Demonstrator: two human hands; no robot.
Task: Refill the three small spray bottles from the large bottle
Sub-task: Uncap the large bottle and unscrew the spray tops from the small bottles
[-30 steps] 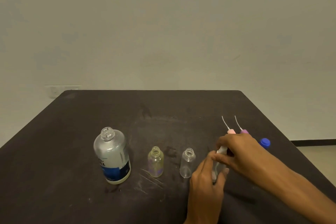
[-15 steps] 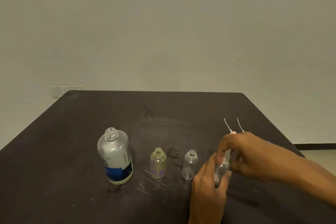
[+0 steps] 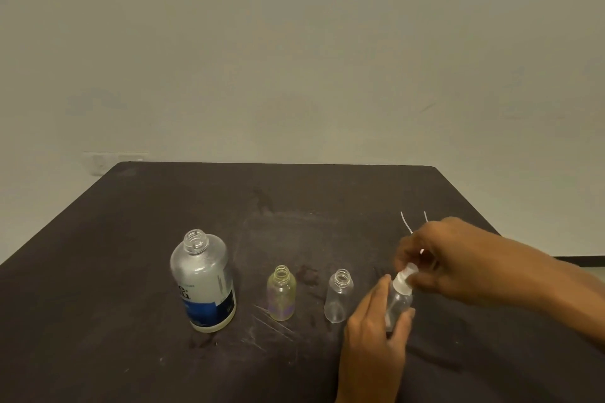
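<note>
The large clear bottle (image 3: 203,281) with a blue label stands uncapped at the left of the dark table (image 3: 131,239). To its right stand two small open bottles: a yellowish iridescent one (image 3: 281,294) and a clear one (image 3: 339,298). My left hand (image 3: 373,334) grips a third small clear bottle (image 3: 397,303), held slightly tilted. My right hand (image 3: 455,265) pinches its white spray cap (image 3: 404,278) from above.
Two thin white dip tubes (image 3: 407,222) of removed spray tops stick out from behind my right hand on the table. A wall socket (image 3: 98,162) sits on the pale wall behind the far left corner. Scratch marks lie in front of the small bottles.
Both hands have stayed at the third small bottle; the right hand's fingers have shifted on the white cap, which now shows more. The pink and purple tops and blue cap are now hidden behind the right hand.
</note>
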